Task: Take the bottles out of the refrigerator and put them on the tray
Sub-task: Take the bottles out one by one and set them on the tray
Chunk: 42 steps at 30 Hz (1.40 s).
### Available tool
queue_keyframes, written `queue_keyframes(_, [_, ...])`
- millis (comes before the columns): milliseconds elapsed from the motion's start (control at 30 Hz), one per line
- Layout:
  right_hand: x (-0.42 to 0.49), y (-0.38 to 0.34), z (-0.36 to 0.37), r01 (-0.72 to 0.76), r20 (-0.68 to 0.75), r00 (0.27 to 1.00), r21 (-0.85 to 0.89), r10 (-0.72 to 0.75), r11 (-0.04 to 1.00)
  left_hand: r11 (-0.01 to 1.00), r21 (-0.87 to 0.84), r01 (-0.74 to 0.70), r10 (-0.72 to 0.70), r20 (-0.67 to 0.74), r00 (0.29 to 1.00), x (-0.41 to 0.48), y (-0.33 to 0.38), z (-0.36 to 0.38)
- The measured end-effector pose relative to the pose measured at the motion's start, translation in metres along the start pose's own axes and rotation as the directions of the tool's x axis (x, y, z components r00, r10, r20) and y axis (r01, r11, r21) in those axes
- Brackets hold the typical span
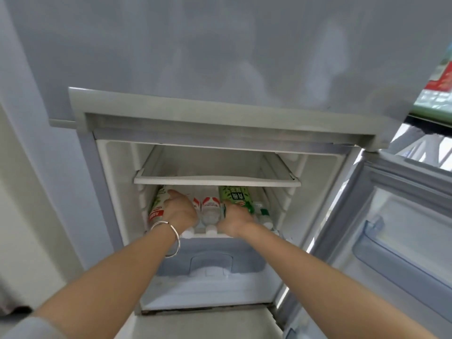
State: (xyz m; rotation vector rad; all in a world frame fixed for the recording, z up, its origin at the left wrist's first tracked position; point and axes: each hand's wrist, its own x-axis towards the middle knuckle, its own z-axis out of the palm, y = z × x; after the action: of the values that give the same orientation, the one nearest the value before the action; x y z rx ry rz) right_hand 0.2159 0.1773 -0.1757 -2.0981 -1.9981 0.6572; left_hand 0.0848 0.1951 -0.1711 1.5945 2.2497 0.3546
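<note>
Both my arms reach into the open refrigerator point(110, 192), onto the lower shelf under a bare white-rimmed glass shelf point(215, 179); the bottles lie there side by side, caps toward me. My left hand point(179, 211), a thin silver bangle point(168, 238) on its wrist, curls over the bottle with a white, green and red label point(156, 206); I cannot tell whether the fingers have closed on it. My right hand point(236, 218) wraps the neck end of the green tea bottle point(236, 196), its glossy label printed with dark Chinese characters. Between my hands lies a clear plastic water bottle point(210, 211) with a red-and-white label, its small writing unreadable; the door point(391, 216) stands open at right.
</note>
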Motion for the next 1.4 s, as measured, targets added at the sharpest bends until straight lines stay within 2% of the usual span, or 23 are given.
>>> queue_keyframes(167, [-0.024,0.000,-0.019,0.049,0.041,0.998,-0.025,-0.048,0.998,0.999,0.031,0.013,-0.012,-0.034,0.999,-0.042,-0.008,-0.027])
queue_keyframes(300, [-0.052,-0.006,-0.031,0.113,0.223,0.970,-0.085,-0.092,0.990,0.997,0.068,-0.032,0.031,0.018,0.999,-0.081,-0.007,-0.049])
queue_keyframes(400, [-0.079,-0.013,-0.048,0.216,0.307,0.936,-0.113,-0.173,0.970,0.986,0.119,-0.115,0.098,0.138,0.986,-0.117,0.007,-0.082])
queue_keyframes(467, [-0.095,-0.016,-0.062,0.289,0.328,0.917,-0.148,-0.228,0.946,0.966,0.187,-0.181,0.138,0.222,0.965,-0.133,0.020,-0.106])
queue_keyframes(533, [-0.115,-0.015,-0.082,0.339,0.328,0.906,-0.185,-0.268,0.922,0.955,0.201,-0.219,0.174,0.222,0.959,-0.157,0.040,-0.132])
queue_keyframes(633, [-0.140,-0.001,-0.111,0.374,0.306,0.899,-0.161,-0.314,0.913,0.915,0.321,-0.246,0.179,0.224,0.958,-0.196,0.082,-0.167])
queue_keyframes(700, [-0.154,0.013,-0.130,0.383,0.285,0.892,-0.062,-0.352,0.922,0.915,0.316,-0.250,0.179,0.236,0.955,-0.213,0.110,-0.183])
queue_keyframes(767, [-0.169,0.027,-0.156,0.292,0.298,0.894,0.174,-0.333,0.940,0.938,0.267,-0.223,0.170,0.208,0.963,-0.233,0.136,-0.200])
queue_keyframes(867, [-0.198,0.054,-0.204,0.218,0.268,0.895,0.432,-0.356,0.875,0.921,0.230,-0.316,0.305,0.080,0.949,-0.276,0.189,-0.220])
queue_keyframes(1033, [-0.234,0.096,-0.277,0.356,0.077,0.890,0.497,-0.449,0.791,0.830,0.329,-0.450,0.533,-0.235,0.813,-0.338,0.262,-0.250])
queue_keyframes(1100, [-0.245,0.112,-0.305,0.386,0.033,0.882,0.521,-0.470,0.761,0.803,0.348,-0.484,0.593,-0.373,0.714,-0.352,0.286,-0.256])
queue_keyframes(1167, [-0.247,0.129,-0.334,0.394,-0.079,0.900,0.565,-0.428,0.725,0.768,0.349,-0.537,0.636,-0.510,0.579,-0.360,0.314,-0.258])
queue_keyframes(1233, [-0.245,0.145,-0.357,0.377,-0.169,0.919,0.635,-0.355,0.674,0.704,0.280,-0.653,0.666,-0.580,0.469,-0.360,0.335,-0.256])
queue_keyframes(1267, [-0.243,0.155,-0.368,0.369,-0.205,0.926,0.660,-0.316,0.654,0.653,0.215,-0.726,0.681,-0.586,0.439,-0.359,0.348,-0.251])
queue_keyframes(1333, [-0.238,0.172,-0.386,0.382,-0.269,0.924,0.682,-0.273,0.624,0.548,0.041,-0.835,0.683,-0.597,0.420,-0.350,0.371,-0.238])
queue_keyframes(1400, [-0.233,0.190,-0.405,0.426,-0.366,0.903,0.700,-0.224,0.573,0.490,-0.136,-0.861,0.671,-0.571,0.472,-0.335,0.396,-0.218])
